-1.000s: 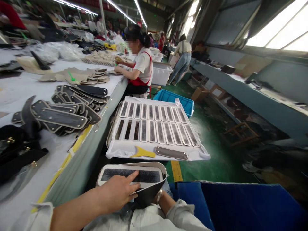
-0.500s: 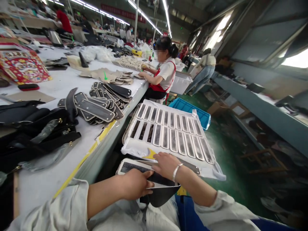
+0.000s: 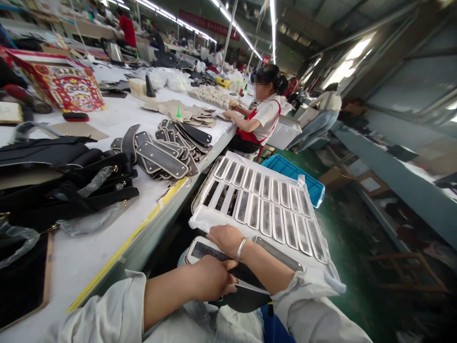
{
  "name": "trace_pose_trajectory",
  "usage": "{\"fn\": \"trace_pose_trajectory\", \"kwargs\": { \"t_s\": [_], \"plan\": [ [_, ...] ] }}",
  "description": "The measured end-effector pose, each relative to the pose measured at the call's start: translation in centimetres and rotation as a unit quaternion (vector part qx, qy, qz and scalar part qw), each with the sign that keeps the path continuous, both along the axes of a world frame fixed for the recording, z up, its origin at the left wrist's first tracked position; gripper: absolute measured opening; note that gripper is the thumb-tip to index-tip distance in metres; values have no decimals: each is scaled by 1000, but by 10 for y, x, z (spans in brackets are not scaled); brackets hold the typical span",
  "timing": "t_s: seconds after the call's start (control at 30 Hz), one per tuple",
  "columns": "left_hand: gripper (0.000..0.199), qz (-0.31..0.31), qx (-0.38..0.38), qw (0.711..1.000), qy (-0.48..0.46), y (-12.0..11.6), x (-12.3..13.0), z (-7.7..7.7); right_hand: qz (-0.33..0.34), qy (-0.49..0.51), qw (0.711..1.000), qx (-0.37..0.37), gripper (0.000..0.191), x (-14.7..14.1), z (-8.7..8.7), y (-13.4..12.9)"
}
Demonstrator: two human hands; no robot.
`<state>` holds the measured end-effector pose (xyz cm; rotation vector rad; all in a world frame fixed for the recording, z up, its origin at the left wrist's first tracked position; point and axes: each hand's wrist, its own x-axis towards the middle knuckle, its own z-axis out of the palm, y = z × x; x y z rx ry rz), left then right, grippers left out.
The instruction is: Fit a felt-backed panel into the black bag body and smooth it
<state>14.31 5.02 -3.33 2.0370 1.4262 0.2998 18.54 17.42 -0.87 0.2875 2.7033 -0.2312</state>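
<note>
Low over my lap lies a long, round-ended panel [image 3: 200, 251] with a white border and a dark middle. A dark leather-like strip [image 3: 246, 275] lies over its near right part, with a black flap [image 3: 244, 300] hanging below. My left hand [image 3: 212, 278] is closed round the strip's near edge, thumb and forefinger pressed on it. Bent over the panel's far edge is my right hand [image 3: 226, 242], a silver bangle at its wrist. Its thumb rests by the left fingertips, and its other fingertips are partly hidden. Behind the right wrist sits a grey strip [image 3: 280, 252].
Beyond my hands, a white-covered board [image 3: 228, 221] carries two rows of pale-edged panels. A blue crate [image 3: 296, 176] stands behind it. Left, the table [image 3: 117, 243] holds a pile of grey strips [image 3: 162, 159] and black bags [image 3: 67, 181]. A co-worker [image 3: 264, 109] sits ahead.
The view has swung left, so the surroundings sit further right. My right hand has moved left over the panel, nearer my left hand. A yellow piece beside it is now out of sight.
</note>
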Motion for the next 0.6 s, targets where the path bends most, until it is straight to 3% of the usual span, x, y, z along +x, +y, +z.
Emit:
{"fn": "trace_pose_trajectory", "kwargs": {
  "t_s": [0.13,0.27,0.47,0.6],
  "plan": [
    [31,23,25,999,20,-3,-5,2,-4,12,1000,-20,27,9,3,4],
    [27,15,23,1000,3,-2,-9,4,12,-65,998,0,29,23,0,21],
    [22,-88,72,993,36,3,-11,5,40,-116,992,2,26,12,-11,29],
    [24,-78,55,995,39,2,-12,4,34,-114,993,1,28,3,-17,33]
  ]
}}
